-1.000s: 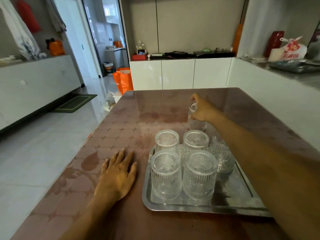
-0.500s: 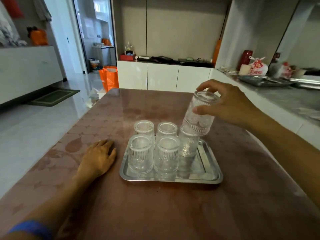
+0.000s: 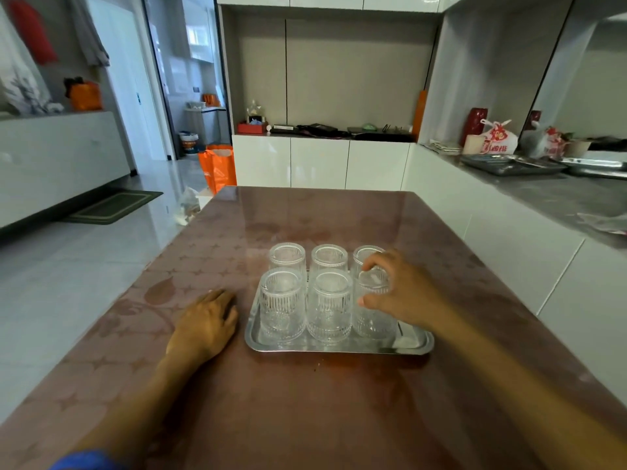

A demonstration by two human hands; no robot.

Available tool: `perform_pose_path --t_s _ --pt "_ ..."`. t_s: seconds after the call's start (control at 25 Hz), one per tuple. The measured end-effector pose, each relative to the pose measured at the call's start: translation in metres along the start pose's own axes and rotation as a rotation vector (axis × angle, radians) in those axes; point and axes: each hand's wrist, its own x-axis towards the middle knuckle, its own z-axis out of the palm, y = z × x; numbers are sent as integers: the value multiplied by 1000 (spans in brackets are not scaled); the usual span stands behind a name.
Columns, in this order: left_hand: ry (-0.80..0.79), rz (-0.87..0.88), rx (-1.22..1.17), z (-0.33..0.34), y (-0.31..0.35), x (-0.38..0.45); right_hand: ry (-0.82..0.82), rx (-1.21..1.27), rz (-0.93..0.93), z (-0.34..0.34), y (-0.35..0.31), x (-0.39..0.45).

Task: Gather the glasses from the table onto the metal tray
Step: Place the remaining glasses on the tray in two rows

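On the tray [image 3: 339,347] stand six upturned glasses in two rows; the right hand [image 3: 403,293] grips the near-right glass [image 3: 371,317], its base seemingly on the tray. Left of the tray, the left hand [image 3: 207,320] lies flat, empty, on the table [image 3: 305,401]. No glasses show off the tray, so only letting go looks left.

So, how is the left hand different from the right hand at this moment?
The left hand lies palm down on the table, beside the metal tray, while the right hand is raised over the tray. The left hand holds nothing; the right hand grips the near right glass around its top, fingers curled. Both hands are bare, and both are close to the tray.
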Motion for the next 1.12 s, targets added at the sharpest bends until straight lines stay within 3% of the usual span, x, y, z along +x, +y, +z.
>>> perform_pose_path --t_s 0.24,0.32,0.44,0.52,0.64,1.12 --pt "21 6 -48 -4 3 0 25 -19 -95 10 16 -12" --pt "28 -19 -278 -6 5 -2 2 126 -111 5 29 -19" --pt "-273 -66 -628 -19 4 1 -102 316 24 -8 59 -24" --pt "-499 -24 -610 -31 6 13 -302 260 119 -10 72 -23" --pt "-665 93 -462 -43 16 34 -499 223 125 -2 77 -14" --pt "-564 171 -462 -17 8 55 -446 315 98 21 100 19"
